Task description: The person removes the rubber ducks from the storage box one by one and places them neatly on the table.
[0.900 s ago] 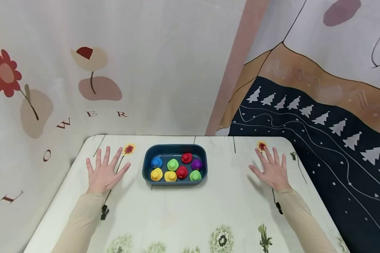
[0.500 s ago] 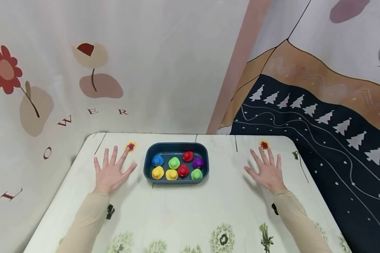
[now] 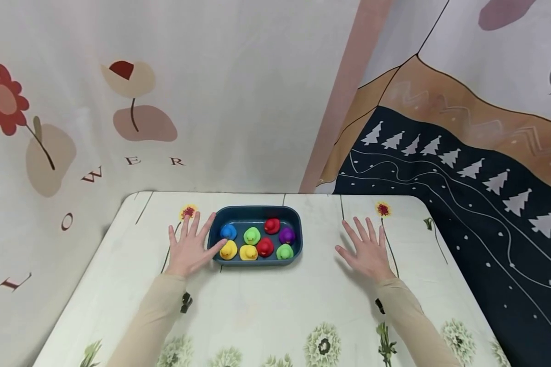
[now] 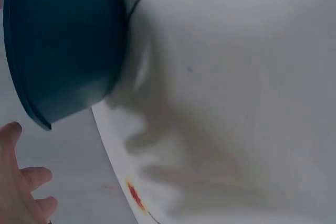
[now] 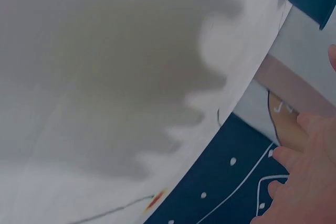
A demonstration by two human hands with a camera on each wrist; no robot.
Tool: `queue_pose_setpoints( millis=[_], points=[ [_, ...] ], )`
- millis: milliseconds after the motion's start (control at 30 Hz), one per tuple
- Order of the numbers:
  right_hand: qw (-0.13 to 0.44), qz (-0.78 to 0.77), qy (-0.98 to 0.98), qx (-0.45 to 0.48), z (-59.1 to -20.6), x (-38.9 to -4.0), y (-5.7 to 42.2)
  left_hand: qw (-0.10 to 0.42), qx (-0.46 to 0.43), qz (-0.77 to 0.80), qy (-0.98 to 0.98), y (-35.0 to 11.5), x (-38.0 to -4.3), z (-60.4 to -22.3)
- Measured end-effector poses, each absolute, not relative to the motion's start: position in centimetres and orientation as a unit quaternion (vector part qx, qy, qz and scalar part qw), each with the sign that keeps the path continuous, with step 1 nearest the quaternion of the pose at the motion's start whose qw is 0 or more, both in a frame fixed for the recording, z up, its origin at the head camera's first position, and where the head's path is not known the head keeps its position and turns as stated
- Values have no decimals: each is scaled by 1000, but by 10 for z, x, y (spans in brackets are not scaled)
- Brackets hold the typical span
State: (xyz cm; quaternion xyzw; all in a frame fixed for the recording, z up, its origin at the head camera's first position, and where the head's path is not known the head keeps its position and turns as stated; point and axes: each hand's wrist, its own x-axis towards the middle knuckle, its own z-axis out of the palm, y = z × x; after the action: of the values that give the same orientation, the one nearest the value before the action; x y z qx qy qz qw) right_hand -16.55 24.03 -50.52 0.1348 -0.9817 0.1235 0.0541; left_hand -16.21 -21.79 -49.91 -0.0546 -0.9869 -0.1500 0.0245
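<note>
A dark blue tray (image 3: 257, 213) holds several small rubber ducks: a blue duck (image 3: 228, 232), two yellow, two green, two red (image 3: 272, 226) and a purple duck (image 3: 286, 235). My left hand (image 3: 192, 251) is spread over the tray's left end, its thumb overlapping the rim near a yellow duck (image 3: 228, 250) in the head view. Nothing is in its fingers. To the right of the tray my right hand (image 3: 368, 253) hovers with fingers spread, apart from the tray and holding nothing. In the left wrist view the tray's outer wall (image 4: 65, 51) stands beyond my fingertips.
A white table (image 3: 275, 300) with printed flowers (image 3: 323, 346) lies under the tray. Behind it hangs a pale printed curtain (image 3: 229, 102), and a dark blue cloth with white trees (image 3: 441, 214) covers the right side. Small black clips (image 3: 186, 302) show at both wrists.
Both hands have moved inward toward the tray, the left hand reaching its left end. The fingers stay spread. The tray and ducks have kept their places.
</note>
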Motion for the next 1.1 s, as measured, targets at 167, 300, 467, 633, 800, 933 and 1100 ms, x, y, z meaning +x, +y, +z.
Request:
queue_pose_setpoints(
  millis=[167, 300, 467, 633, 800, 933, 1100],
  points=[
    [42, 143, -975, 162, -509, -167, 226, 13, -60, -161, -985, -207, -166, -506],
    [45, 151, -968, 196, -512, -169, 216, -1, -58, -172, -983, -203, -167, -512],
    [60, 162, -956, 239, -517, -170, 200, -14, -55, -203, -978, -201, -165, -517],
    [68, 192, -942, 268, -517, -169, 182, -29, -49, -245, -968, -201, -165, -520],
    [83, 208, -929, 296, -514, -171, 164, -43, -36, -296, -954, -202, -165, -520],
    [89, 226, -918, 313, -512, -172, 150, -60, -20, -343, -937, -203, -167, -522],
    [88, 246, -904, 338, -512, -172, 131, -80, -10, -378, -922, -203, -168, -523]
  ],
)
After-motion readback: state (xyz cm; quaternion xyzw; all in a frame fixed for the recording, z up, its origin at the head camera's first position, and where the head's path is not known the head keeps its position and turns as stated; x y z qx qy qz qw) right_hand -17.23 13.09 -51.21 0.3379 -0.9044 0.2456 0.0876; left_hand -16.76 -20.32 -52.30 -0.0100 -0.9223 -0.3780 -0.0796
